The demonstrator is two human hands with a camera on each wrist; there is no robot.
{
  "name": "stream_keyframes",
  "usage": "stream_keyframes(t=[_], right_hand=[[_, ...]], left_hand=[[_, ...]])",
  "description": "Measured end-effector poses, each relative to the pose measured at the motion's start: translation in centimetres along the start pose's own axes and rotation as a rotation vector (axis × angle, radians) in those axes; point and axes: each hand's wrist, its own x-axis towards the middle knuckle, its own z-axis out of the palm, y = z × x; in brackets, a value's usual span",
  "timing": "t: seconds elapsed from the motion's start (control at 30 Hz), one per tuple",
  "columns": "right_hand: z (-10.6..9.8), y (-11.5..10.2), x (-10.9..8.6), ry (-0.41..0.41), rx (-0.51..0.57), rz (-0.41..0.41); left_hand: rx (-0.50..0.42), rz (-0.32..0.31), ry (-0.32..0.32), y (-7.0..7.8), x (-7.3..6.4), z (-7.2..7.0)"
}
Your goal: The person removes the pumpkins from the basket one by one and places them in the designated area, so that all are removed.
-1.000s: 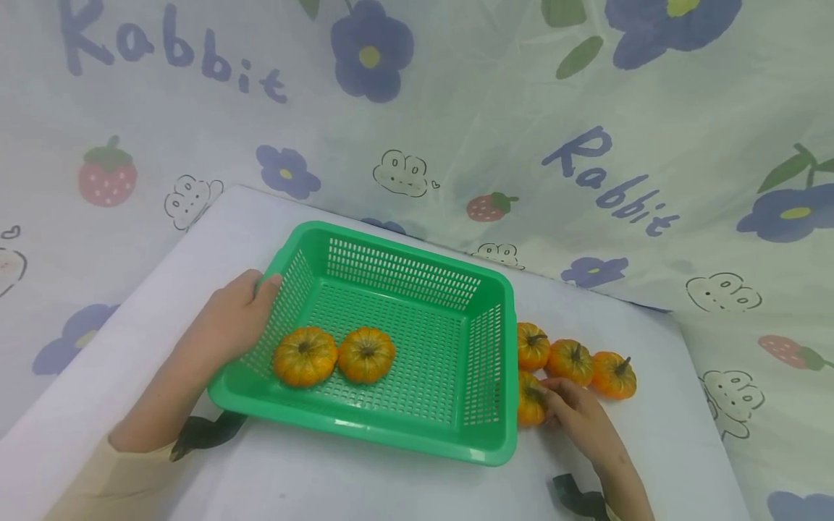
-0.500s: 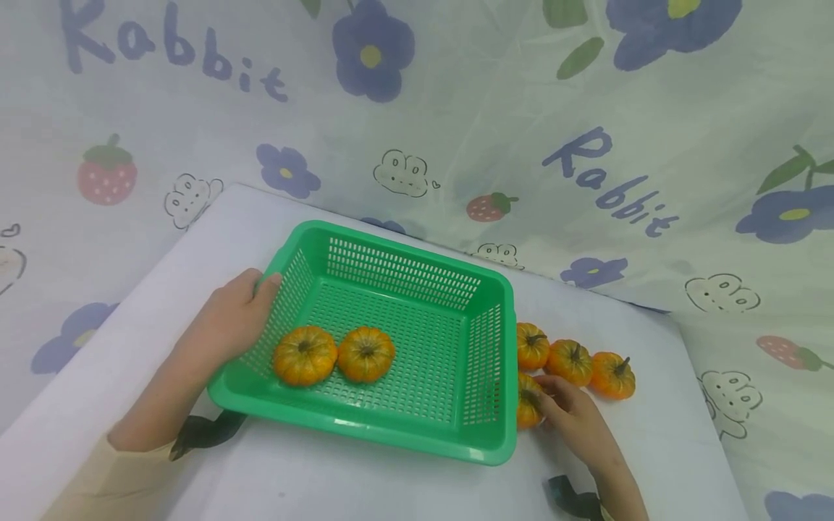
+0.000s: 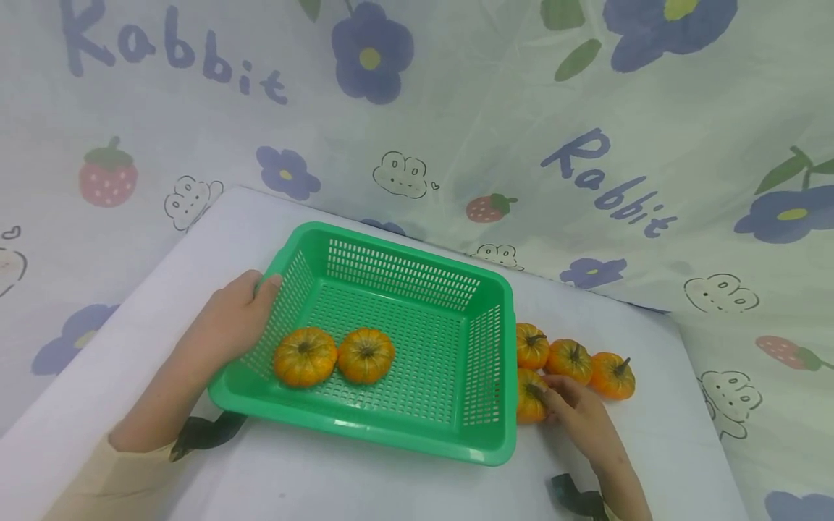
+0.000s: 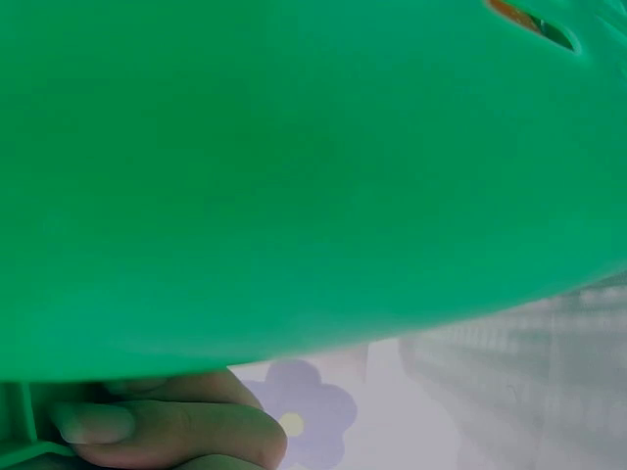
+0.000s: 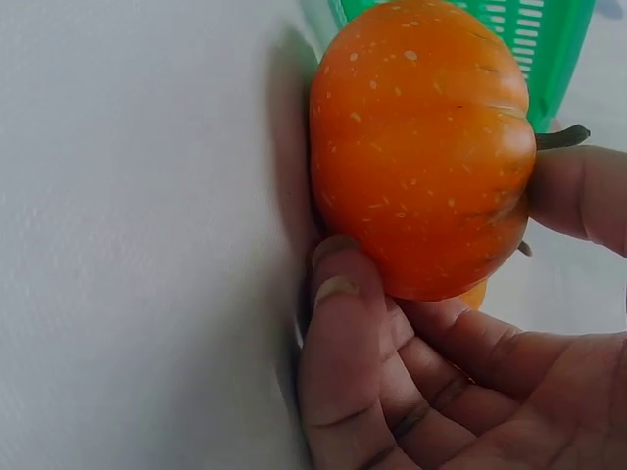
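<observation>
A green plastic basket with slotted walls is in the middle of the head view, its near side partly over the white table. My left hand grips its left rim, thumb on top; in the left wrist view curled fingers show under the rim. Two small orange pumpkins lie side by side within the basket, towards the left. Just outside its right wall, my right hand holds another small pumpkin between thumb and fingers, beside the stem. The basket's edge hides part of that pumpkin in the head view.
A row of three more pumpkins sits behind my right hand, the leftmost partly hidden by the basket. The white table extends in front. Behind it hangs a printed cloth. Dark straps are at both wrists.
My right hand and the pumpkin it holds shift slightly left, then back a little to the right. My left hand and the basket stay in place.
</observation>
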Motion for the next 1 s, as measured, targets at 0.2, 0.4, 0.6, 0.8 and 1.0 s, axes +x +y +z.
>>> stream_keyframes(t=[0.2,0.4,0.6,0.8,1.0], right_hand=[[-0.2,0.0,0.1,-0.017,0.023,0.018],[-0.8,0.4,-0.1,-0.049,0.054,-0.005],[-2.1,0.6,-0.7,-0.066,0.029,-0.040],[-3.9,0.0,-1.8,-0.036,-0.031,-0.012],[-4.7,-1.5,-2.9,0.011,-0.082,-0.026]], left_hand=[[-0.005,-0.003,0.000,0.0,-0.1,-0.1],[-0.016,-0.009,-0.006,-0.1,0.0,0.0],[-0.006,-0.010,-0.004,-0.1,0.1,0.1],[0.011,0.006,0.006,-0.1,0.2,0.0],[-0.002,-0.016,-0.002,-0.2,0.1,0.1]])
